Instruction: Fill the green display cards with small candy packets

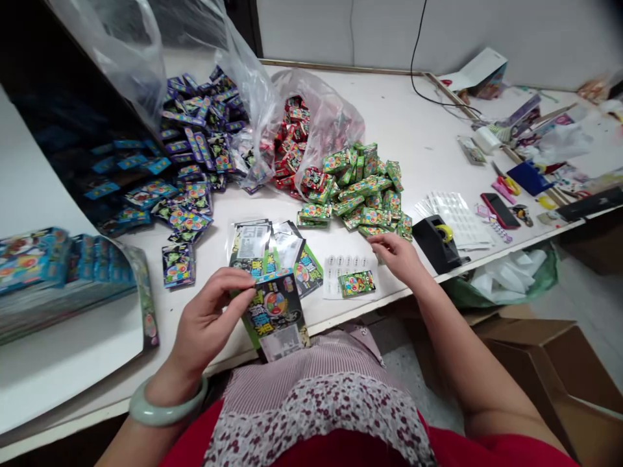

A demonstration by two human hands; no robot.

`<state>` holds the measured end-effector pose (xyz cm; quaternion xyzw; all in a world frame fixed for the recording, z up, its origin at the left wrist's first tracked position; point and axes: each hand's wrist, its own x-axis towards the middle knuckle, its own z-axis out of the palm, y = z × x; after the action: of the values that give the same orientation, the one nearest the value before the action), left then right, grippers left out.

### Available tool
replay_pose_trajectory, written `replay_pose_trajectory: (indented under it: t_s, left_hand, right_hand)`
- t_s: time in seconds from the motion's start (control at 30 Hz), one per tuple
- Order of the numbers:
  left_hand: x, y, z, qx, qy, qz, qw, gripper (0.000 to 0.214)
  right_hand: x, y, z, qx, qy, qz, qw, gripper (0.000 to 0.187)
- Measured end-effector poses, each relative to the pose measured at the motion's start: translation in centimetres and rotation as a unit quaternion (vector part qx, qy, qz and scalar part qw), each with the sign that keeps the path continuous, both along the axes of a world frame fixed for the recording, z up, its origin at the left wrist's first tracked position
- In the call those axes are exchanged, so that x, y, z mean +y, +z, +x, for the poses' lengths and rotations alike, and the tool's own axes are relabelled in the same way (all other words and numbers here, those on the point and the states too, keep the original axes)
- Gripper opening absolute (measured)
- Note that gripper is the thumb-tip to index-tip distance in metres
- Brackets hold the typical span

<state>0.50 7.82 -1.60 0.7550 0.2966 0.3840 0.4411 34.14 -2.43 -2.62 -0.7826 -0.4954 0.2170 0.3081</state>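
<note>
My left hand (214,318) pinches the top edge of a black-and-green printed pouch (277,314), tilted at the table's front edge. Behind it, several similar flat pouches (306,266) overlap on the table. My right hand (396,256) is at the front of a pile of small green packets (370,194); its fingers reach out, slightly apart, and nothing shows in them. Just left of that hand, a single green packet (357,284) lies on a sheet of round stickers (339,267).
Purple packets (221,152) and red packets (292,152) spill from clear plastic bags (331,97) at the back. Blue packets (100,259) stand stacked at left. A black tape dispenser (433,243), sticker sheets (457,217) and a phone (500,211) lie at right. Cardboard boxes (540,370) stand below.
</note>
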Motion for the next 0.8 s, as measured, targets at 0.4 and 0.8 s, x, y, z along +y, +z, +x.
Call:
replay_pose_trajectory:
  t_s: [0.4, 0.8]
  left_hand:
    - [0.1, -0.5, 0.6, 0.006, 0.019, 0.009, 1.0, 0.012]
    - [0.4, -0.9, 0.8, 0.009, 0.011, -0.002, 1.0, 0.009]
  right_hand:
    - [-0.9, -3.9, 1.2, -0.084, 0.013, -0.108, 0.991, 0.013]
    - [-0.9, -3.2, -0.7, -0.133, -0.041, -0.116, 0.983, 0.013]
